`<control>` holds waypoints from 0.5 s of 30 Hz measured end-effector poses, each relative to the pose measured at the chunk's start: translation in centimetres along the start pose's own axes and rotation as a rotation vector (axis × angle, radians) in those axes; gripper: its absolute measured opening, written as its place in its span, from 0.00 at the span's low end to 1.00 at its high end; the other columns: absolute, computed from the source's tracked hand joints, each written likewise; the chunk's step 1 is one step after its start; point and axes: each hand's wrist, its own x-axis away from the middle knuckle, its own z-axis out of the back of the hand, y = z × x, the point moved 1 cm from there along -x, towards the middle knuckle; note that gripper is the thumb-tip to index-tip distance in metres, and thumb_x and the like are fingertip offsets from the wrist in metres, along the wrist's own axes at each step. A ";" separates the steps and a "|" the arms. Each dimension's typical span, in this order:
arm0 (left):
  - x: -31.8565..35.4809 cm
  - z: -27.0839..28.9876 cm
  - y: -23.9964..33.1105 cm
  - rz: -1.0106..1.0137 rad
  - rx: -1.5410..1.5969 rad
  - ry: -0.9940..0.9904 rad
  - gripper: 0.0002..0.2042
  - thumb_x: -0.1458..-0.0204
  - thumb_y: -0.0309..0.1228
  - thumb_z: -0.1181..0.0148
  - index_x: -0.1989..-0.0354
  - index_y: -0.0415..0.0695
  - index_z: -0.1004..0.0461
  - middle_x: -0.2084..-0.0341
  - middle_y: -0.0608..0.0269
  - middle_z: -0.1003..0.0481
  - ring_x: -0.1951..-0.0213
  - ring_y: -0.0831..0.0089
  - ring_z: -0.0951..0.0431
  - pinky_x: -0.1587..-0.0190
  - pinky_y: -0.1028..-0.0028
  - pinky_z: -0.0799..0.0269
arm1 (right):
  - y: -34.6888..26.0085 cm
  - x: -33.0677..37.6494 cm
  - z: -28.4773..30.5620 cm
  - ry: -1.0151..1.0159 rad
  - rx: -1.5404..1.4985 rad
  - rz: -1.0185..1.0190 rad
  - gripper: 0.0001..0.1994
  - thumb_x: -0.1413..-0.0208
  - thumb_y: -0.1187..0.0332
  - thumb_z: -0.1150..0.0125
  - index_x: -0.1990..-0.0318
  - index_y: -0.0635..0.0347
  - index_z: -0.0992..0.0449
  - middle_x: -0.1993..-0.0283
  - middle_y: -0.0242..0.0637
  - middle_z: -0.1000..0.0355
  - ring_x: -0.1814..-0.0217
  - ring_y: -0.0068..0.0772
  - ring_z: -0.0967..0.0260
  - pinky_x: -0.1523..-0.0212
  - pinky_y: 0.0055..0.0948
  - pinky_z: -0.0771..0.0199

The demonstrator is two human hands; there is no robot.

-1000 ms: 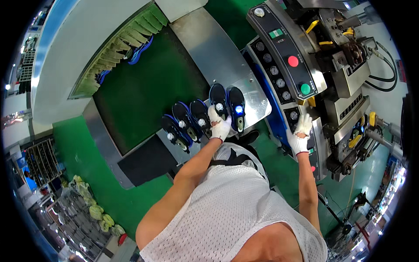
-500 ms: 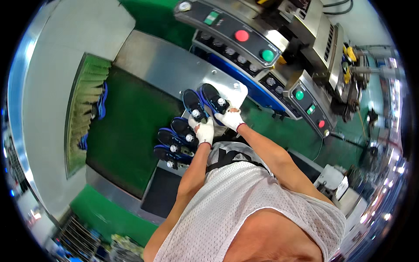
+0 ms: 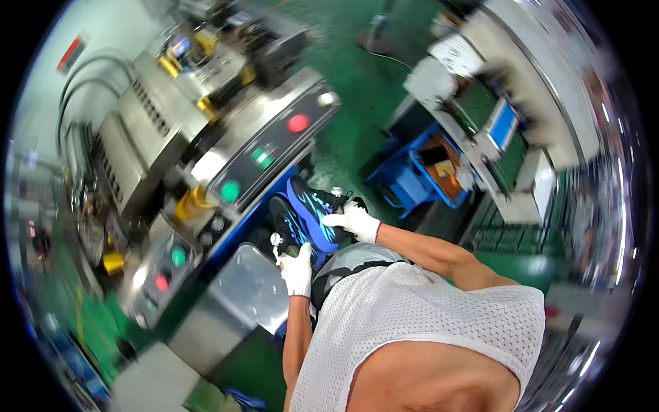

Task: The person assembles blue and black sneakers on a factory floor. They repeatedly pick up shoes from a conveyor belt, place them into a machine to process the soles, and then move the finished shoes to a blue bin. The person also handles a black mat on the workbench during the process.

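Observation:
Two black sports shoes with blue soles are in my white-gloved hands, held close together in front of my waist. My left hand (image 3: 296, 272) is closed around the heel end of the left shoe (image 3: 283, 211), which has a pale round knob standing out at its ankle opening. My right hand (image 3: 354, 222) grips the right shoe (image 3: 307, 206) near its heel, thumb pressed on the side. That shoe is tilted, its blue sole toward the left shoe, and a similar knob shows at its opening.
A machine with a button panel (image 3: 274, 150) stands ahead to the left. Left of my left hand is a metal table corner (image 3: 248, 283), with a green conveyor belt (image 3: 247, 360) behind it. A blue cart (image 3: 410, 180) and another conveyor (image 3: 480, 103) are at the right.
My view has turned to the right. Both shoes have left the metal table's end and moved with my hands toward the machine. The right shoe now tilts more onto its side.

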 end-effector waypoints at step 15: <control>9.1 -29.1 40.1 -1.073 -0.002 -0.825 0.39 0.51 0.37 0.33 0.32 0.32 0.42 0.41 0.39 0.29 0.39 0.53 0.27 0.36 0.62 0.34 | -6.0 18.1 38.0 1.542 -0.003 0.053 0.34 0.48 0.52 0.28 0.41 0.70 0.26 0.44 0.51 0.24 0.45 0.48 0.25 0.41 0.43 0.28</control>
